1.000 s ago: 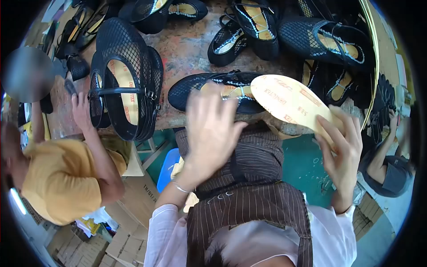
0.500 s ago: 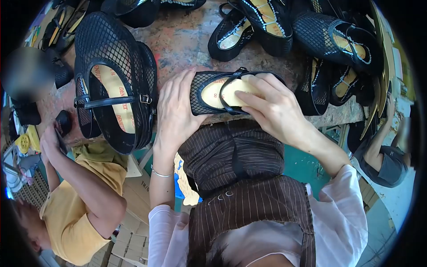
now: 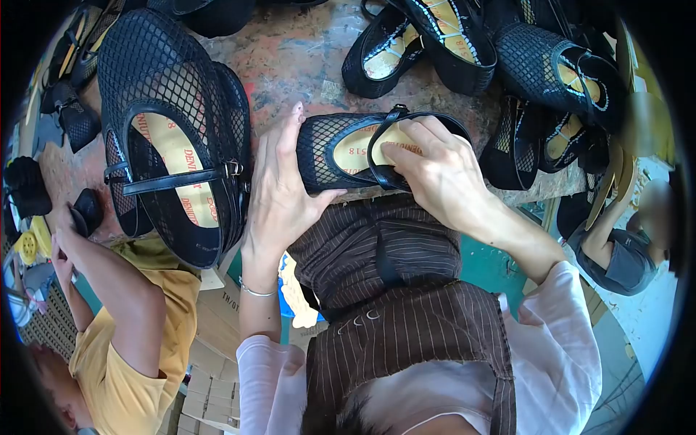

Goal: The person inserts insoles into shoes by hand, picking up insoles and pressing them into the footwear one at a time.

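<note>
A black mesh shoe (image 3: 322,156) lies sideways on the front edge of the table, toe to the left, its buckled strap (image 3: 374,148) crossing the opening. Inside it is a pale insole (image 3: 351,151) with red print. My right hand (image 3: 442,163) reaches into the opening from the heel side, its curled fingers on the insole; the fingertips are partly hidden. My left hand (image 3: 279,170) stands at the toe end, fingers straight and together, thumb spread below the toe. The palm side is at the toe; how firmly it touches, I cannot tell.
Larger black mesh shoes (image 3: 170,138) stand at the left, close to my left hand. More black shoes (image 3: 380,61) with white stitching crowd the back and right of the stained table (image 3: 290,65). A person in a yellow shirt (image 3: 145,341) works at the left; another person (image 3: 616,254) is at the right.
My left hand has loosened from the shoe's toe; its fingers have straightened and its thumb has spread. My right fingers remain inside the shoe, and more of the insole's red print shows.
</note>
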